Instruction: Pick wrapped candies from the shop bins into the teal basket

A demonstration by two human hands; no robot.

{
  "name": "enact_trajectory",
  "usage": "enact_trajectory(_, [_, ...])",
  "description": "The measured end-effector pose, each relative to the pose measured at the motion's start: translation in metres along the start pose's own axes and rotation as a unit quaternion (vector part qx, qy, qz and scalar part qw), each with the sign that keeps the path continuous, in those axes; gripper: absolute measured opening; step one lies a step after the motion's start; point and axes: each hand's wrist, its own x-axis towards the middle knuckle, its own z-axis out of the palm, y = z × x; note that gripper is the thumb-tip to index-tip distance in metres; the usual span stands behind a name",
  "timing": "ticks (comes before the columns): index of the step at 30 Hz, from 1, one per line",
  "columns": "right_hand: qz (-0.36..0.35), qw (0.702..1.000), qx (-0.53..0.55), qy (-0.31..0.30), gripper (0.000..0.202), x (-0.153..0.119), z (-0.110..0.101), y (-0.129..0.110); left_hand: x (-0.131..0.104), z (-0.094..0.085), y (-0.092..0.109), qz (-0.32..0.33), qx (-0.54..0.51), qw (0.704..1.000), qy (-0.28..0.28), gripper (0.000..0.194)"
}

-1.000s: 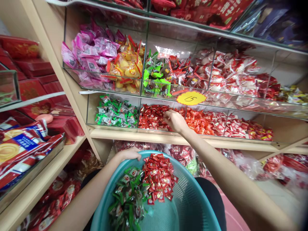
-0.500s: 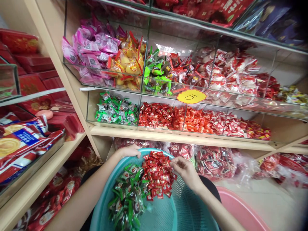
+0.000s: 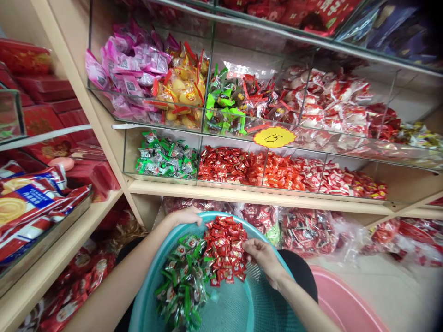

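Observation:
A teal plastic basket [image 3: 136,302] with mesh sides sits at my lap. My left hand [image 3: 185,217] is closed over its far left rim. Inside, red-wrapped candies [image 3: 225,251] are heaped against the far wall. Green-and-clear wrapped candies [image 3: 182,288] lie on the left, touching the red heap. My right hand [image 3: 263,259] reaches over the basket's right side, its fingers bent and pressed together at the right edge of the red candies. Whether a candy is between those fingertips is hidden.
Ahead, a wooden shelf [image 3: 263,194] carries glass bins of wrapped candies [image 3: 223,164] and a yellow price tag [image 3: 275,137]. Bagged candies [image 3: 309,233] lie beneath it. A pink tub [image 3: 341,295] stands right on the floor; packaged snacks [image 3: 31,203] fill the left shelf.
My right hand has shifted slightly left and down, closer in against the red candies. My left hand stays on the rim. The view has tilted a little.

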Motion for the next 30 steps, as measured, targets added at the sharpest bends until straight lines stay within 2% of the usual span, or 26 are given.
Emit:
enact_trajectory(8, [-0.007,1.0,-0.016,-0.002,0.032,0.003,0.002,0.004,-0.003,0.0,0.004,-0.01,0.009,1.0,0.005,0.032])
enact_trajectory(14, [-0.111,0.994,0.007,0.014,0.025,-0.01,-0.004,-0.015,-0.002,0.0,0.002,-0.005,0.009,1.0,0.002,0.029])
enact_trajectory(17, [-0.129,0.989,0.074,0.009,0.019,-0.018,-0.008,-0.023,0.001,0.0,-0.001,-0.008,0.012,1.0,0.003,0.023])
enact_trajectory(21, [-0.075,0.976,0.203,-0.008,0.018,-0.021,-0.012,-0.024,0.004,0.0,-0.002,-0.004,0.014,1.0,0.003,0.018])
enact_trajectory(24, [-0.01,0.967,0.255,-0.017,0.019,-0.019,-0.013,-0.019,0.002,-0.001,-0.001,-0.01,0.019,1.0,0.003,0.022])
enact_trajectory(28, [0.106,0.964,0.245,-0.008,0.024,-0.018,-0.012,-0.014,0.0,-0.001,0.001,-0.02,0.014,1.0,0.002,0.03])
enact_trajectory(30, [0.14,0.965,0.221,-0.011,0.027,-0.019,-0.01,-0.015,-0.001,-0.001,0.002,-0.021,0.011,1.0,-0.001,0.032])
